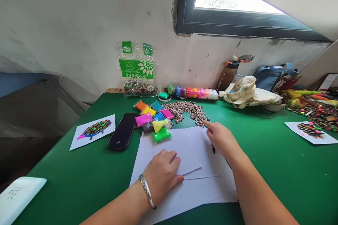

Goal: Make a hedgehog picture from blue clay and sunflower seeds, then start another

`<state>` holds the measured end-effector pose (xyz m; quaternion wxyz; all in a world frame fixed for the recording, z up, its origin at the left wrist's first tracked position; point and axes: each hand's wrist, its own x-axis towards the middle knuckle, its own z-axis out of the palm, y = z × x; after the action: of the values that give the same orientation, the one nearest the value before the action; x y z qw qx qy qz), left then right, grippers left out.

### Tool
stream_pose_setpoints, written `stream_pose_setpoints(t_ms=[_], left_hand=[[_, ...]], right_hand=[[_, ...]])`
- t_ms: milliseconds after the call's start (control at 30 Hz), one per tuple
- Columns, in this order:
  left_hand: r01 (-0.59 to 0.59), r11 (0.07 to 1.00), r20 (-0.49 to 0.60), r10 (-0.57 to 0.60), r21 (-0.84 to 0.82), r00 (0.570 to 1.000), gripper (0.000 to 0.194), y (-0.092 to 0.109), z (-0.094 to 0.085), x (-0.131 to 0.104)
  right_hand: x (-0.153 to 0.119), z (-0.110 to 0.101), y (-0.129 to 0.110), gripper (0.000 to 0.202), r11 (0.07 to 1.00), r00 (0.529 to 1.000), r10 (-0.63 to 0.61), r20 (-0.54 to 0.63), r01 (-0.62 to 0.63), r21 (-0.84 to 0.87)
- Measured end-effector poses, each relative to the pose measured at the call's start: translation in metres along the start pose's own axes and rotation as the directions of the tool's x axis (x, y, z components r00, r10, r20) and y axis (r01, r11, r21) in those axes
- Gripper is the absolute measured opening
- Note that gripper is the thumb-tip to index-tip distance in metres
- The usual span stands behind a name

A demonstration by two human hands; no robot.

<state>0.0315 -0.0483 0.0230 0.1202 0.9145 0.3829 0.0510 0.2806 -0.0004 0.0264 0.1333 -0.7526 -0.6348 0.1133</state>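
Head view: white paper [182, 151] on green tabletop [264, 140]; left hand [165, 168] rests on it, fingers loosely spread. Right hand [220, 137], forefinger extended by seed pile [186, 107], partly covers black pen [213, 148]; grip unclear. Colored packets [162, 134] at paper's upper-left corner.

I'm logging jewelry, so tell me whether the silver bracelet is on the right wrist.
No, the silver bracelet sits around the left wrist, and the right wrist is bare.

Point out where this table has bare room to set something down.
Bare tabletop shows between the phone and white device, and right of the right hand, below the far-right seed picture. Crowded: beyond the paper, with colored packets and seeds.
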Motion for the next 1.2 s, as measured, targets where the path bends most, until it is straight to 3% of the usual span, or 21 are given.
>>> stream_pose_setpoints(t_ms=[67, 167, 233, 300, 367, 433, 500, 533, 600, 700, 900, 1200], left_hand=[[-0.009, 1.0, -0.002, 0.009, -0.004, 1.0, 0.025, -0.005, -0.001, -0.002], [-0.036, 0.999, -0.026, 0.036, -0.009, 0.999, 0.016, -0.005, 0.001, -0.005], [-0.058, 0.998, -0.06, 0.057, -0.013, 0.997, 0.01, -0.002, 0.002, -0.007], [-0.094, 0.995, -0.112, 0.09, -0.035, 0.99, 0.009, -0.002, -0.001, -0.01], [-0.106, 0.993, -0.207, 0.091, -0.059, 0.974, 0.015, -0.011, -0.009, -0.017], [0.012, 0.999, -0.367, -0.025, -0.037, 0.93, 0.023, -0.033, -0.022, -0.026], [0.279, 0.96, -0.453, -0.237, 0.026, 0.86, 0.036, -0.064, -0.037, -0.034], [0.452, 0.89, -0.461, -0.379, 0.054, 0.802, 0.044, -0.08, -0.043, -0.036], [0.671, 0.731, -0.374, -0.591, 0.128, 0.715, 0.06, -0.107, -0.054, -0.035], [0.743, 0.621, -0.238, -0.704, 0.25, 0.669, 0.071, -0.129, -0.061, -0.022], [0.764, 0.546, -0.097, -0.789, 0.343, 0.607, 0.062, -0.132, -0.066, 0.005], [0.802, 0.512, -0.065, -0.83, 0.308, 0.554, 0.064, -0.139, -0.072, 0.016]], right_hand=[[-0.002, -0.003, -0.008, 0.04, 0.935, 0.998, -0.041, -0.039, 0.052, 0.352], [-0.007, 0.0, -0.024, 0.038, 0.573, 0.986, -0.155, 0.061, 0.039, 0.819], [-0.01, 0.007, -0.033, 0.033, 0.4, 0.975, -0.213, 0.058, 0.033, 0.916], [-0.012, 0.016, -0.041, 0.026, 0.347, 0.975, -0.218, 0.033, 0.046, 0.937], [-0.014, 0.025, -0.045, 0.022, 0.37, 0.976, -0.219, 0.02, 0.064, 0.927], [-0.015, 0.03, -0.048, 0.021, 0.447, 0.974, -0.227, 0.011, 0.095, 0.889], [-0.017, 0.032, -0.051, 0.019, 0.561, 0.971, -0.237, 0.0, 0.137, 0.817], [-0.018, 0.032, -0.053, 0.02, 0.611, 0.97, -0.244, 0.0, 0.154, 0.777], [-0.02, 0.03, -0.057, 0.022, 0.674, 0.964, -0.265, 0.015, 0.174, 0.718], [-0.021, 0.027, -0.06, 0.023, 0.695, 0.954, -0.296, 0.048, 0.181, 0.696], [-0.022, 0.027, -0.059, 0.021, 0.699, 0.93, -0.364, 0.043, 0.242, 0.673], [-0.022, 0.03, -0.059, 0.019, 0.686, 0.904, -0.427, 0.036, 0.298, 0.664]])
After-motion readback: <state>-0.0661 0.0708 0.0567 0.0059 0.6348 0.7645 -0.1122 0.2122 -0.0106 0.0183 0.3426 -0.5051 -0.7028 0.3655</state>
